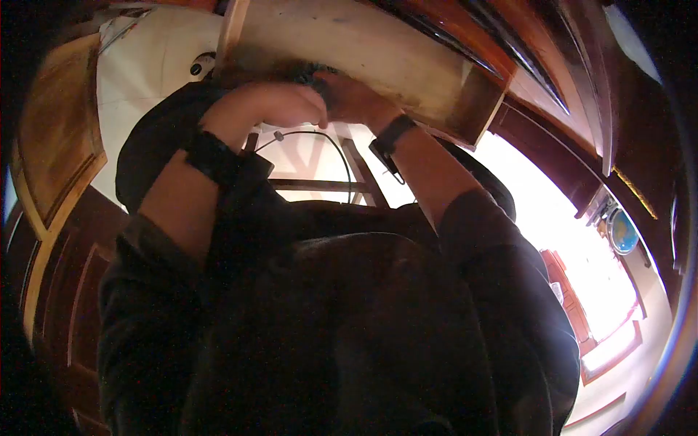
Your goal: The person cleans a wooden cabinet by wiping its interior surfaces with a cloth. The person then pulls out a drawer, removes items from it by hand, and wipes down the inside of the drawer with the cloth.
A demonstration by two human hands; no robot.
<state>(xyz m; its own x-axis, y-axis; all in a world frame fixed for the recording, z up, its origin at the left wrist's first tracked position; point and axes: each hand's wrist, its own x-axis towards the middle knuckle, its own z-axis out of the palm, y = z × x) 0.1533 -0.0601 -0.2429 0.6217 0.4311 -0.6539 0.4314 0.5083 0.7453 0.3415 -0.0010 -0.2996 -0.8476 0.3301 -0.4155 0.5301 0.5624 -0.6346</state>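
Observation:
My left hand (273, 105) is held in front of my body with its fingers curled inward. My right hand (352, 99) meets it, fingers bent and closed together. A small dark, fuzzy-looking bundle (311, 74) shows at the fingertips of both hands; its kind is too unclear to name. Just below the hands, a thin black cable (338, 150) with a small bead-like piece curves down toward my lap. Both hands are right at the near side of an open wooden drawer (407, 54). Dark bands circle both wrists.
A dark wooden frame with crossbars (320, 185) stands below my hands. Glossy dark wooden furniture (538, 65) rises at the upper right. A wooden panel (62, 138) stands at the left. A small globe (623, 231) appears far right, near bright light.

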